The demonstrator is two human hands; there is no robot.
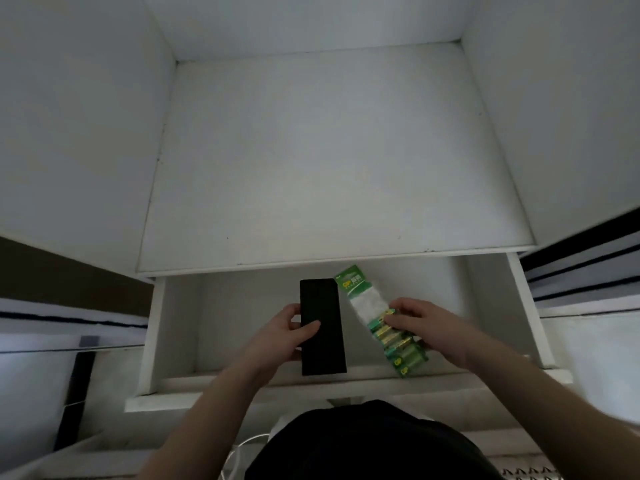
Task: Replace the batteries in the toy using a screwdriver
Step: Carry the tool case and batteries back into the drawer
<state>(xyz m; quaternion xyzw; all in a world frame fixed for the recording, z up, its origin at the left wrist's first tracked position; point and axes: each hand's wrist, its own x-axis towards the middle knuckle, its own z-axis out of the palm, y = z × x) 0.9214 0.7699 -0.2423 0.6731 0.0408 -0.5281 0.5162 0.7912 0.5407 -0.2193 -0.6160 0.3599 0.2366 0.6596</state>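
Note:
A flat black rectangular box (322, 306) lies lengthwise in an open white drawer (173, 327). My left hand (287, 332) grips its left edge, thumb across the top. To its right lies a long green blister pack of batteries (367, 306), slanting from upper left to lower right, with several green and gold batteries in its lower half. My right hand (420, 323) grips the pack near its middle, fingers curled over the batteries. No toy or screwdriver shows in view.
The drawer is pulled out below a white desk surface (329, 168) walled by white panels on the left, right and back. A white cable (242, 448) hangs near my dark-clothed body at the bottom. Dark-striped furniture flanks both sides.

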